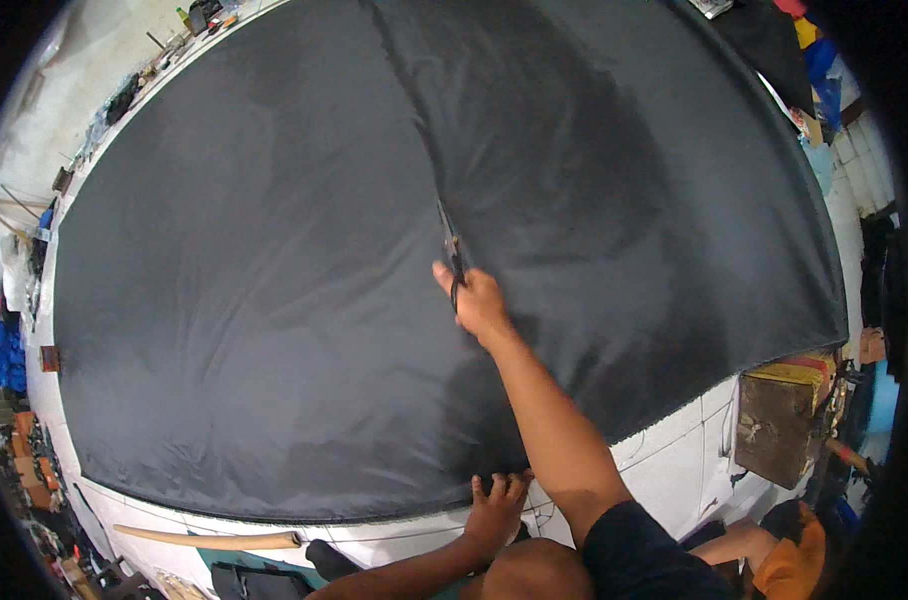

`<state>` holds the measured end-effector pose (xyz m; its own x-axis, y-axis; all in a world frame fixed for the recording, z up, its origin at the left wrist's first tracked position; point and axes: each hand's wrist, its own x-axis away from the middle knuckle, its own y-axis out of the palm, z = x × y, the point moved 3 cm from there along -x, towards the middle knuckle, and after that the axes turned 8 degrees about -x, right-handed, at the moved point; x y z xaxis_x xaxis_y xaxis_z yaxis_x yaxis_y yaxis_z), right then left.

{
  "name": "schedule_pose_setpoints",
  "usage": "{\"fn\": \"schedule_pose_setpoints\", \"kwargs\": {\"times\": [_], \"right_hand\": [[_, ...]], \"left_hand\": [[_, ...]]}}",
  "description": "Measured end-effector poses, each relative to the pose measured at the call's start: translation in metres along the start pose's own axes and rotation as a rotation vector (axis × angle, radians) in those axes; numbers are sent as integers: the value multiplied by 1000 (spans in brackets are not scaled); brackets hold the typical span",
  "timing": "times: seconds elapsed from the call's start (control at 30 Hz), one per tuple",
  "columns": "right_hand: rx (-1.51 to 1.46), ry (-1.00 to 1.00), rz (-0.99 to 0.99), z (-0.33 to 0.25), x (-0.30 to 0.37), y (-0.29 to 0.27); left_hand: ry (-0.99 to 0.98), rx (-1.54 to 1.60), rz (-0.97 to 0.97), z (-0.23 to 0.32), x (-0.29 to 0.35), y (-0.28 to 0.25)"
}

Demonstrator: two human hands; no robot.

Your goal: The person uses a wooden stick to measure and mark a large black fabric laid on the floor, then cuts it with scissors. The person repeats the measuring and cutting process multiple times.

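A large sheet of black cloth (304,220) covers most of the view, smooth with a few soft creases. My right hand (482,305) is closed around the handles of a pair of scissors (450,235), near the middle of the sheet. The blades point away from me, at the near end of a long line or slit in the cloth that runs to the far edge. My left hand (499,510) lies by the cloth's near edge, its fingers apart, fingertips on the edge, holding nothing.
Beneath the cloth is a white tiled surface (679,445). A wooden stick (209,538) lies along the near left edge, beside black items (259,582). At the right stands a worn brown block (774,425). Orange cloth (794,560) and a bare limb show lower right. Clutter lines both sides.
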<state>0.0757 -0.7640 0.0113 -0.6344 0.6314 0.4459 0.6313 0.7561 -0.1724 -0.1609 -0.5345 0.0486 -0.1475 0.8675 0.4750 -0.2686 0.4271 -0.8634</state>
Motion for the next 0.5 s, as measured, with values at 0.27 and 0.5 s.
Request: {"fn": "schedule_pose_setpoints", "kwargs": {"times": [0.27, 0.5], "right_hand": [[2, -44, 21, -14, -51, 10], [-138, -8, -53, -72, -101, 18]], "left_hand": [[14, -26, 0, 0, -1, 1], [52, -43, -43, 2, -2, 8]]}}
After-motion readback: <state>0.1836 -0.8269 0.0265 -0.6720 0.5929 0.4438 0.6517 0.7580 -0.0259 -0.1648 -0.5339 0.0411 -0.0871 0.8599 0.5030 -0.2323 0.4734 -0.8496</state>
